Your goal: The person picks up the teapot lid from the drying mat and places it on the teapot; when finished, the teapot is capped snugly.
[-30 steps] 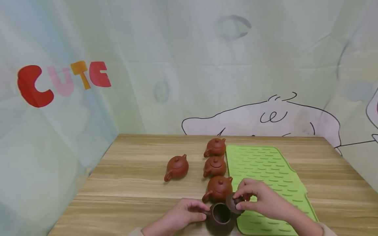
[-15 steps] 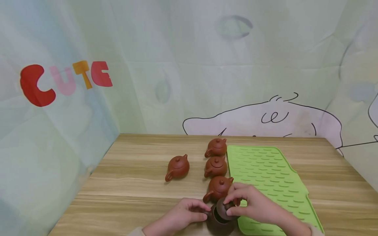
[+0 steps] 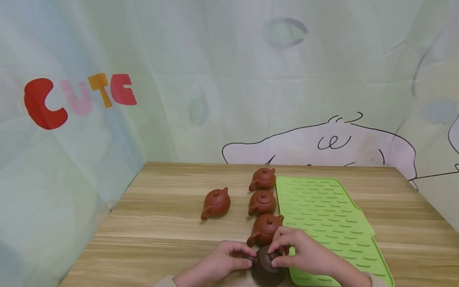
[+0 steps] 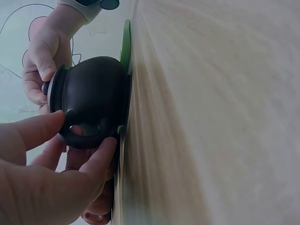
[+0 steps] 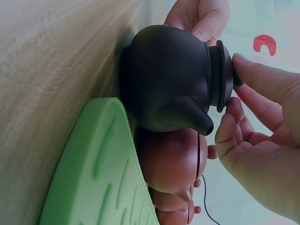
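Observation:
A dark brown teapot (image 3: 264, 278) stands at the table's near side. My left hand (image 3: 224, 258) holds it by the handle (image 4: 84, 140), thumb and fingertips on either side. My right hand (image 3: 306, 252) pinches the knob of the dark lid (image 3: 266, 261), which covers the teapot's mouth. Whether the lid is fully seated, I cannot tell. In the right wrist view the spout (image 5: 192, 115) of the dark teapot (image 5: 164, 70) juts out near the right fingers. Just behind it stands a reddish-brown teapot (image 3: 267, 229) with its lid on.
Two more reddish-brown teapots, a middle one (image 3: 263, 202) and a far one (image 3: 263, 179), continue the row. Another reddish-brown teapot (image 3: 216, 203) stands apart to the left. A green ridged mat (image 3: 322, 207) lies right of the row on the wooden table (image 3: 161, 223).
My right hand has moved the lid left from beside the opening, over it and down onto the dark teapot's mouth. My left hand has stayed at the handle.

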Demonstrator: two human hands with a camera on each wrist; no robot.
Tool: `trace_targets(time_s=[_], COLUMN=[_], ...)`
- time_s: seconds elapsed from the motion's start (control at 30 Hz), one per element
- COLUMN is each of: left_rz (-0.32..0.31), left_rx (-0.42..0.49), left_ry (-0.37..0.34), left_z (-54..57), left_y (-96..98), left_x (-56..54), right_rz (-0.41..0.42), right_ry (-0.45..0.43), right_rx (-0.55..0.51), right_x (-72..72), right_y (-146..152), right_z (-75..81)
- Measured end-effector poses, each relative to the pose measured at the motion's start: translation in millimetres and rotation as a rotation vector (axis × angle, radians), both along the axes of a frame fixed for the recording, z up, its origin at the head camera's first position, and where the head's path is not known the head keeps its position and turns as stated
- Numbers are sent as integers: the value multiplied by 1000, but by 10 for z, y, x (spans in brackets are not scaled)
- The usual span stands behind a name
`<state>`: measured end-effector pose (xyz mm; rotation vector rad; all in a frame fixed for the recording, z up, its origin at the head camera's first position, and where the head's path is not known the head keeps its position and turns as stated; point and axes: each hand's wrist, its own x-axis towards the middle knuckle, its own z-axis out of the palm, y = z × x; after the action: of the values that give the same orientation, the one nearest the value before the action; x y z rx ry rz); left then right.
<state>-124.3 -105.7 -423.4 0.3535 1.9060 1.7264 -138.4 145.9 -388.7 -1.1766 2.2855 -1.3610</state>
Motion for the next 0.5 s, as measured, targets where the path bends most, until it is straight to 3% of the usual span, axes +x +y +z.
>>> trace_targets(time_s=[0.5], left_rz=[3], left_rx=[-3], left_ry=[3], left_z=[-6], left_y=[8], left_x=[-4], right_rz=[-12], right_ry=[15], right_rx=[20], right_x=[-11], right_y=[-11], right_z=[-50])
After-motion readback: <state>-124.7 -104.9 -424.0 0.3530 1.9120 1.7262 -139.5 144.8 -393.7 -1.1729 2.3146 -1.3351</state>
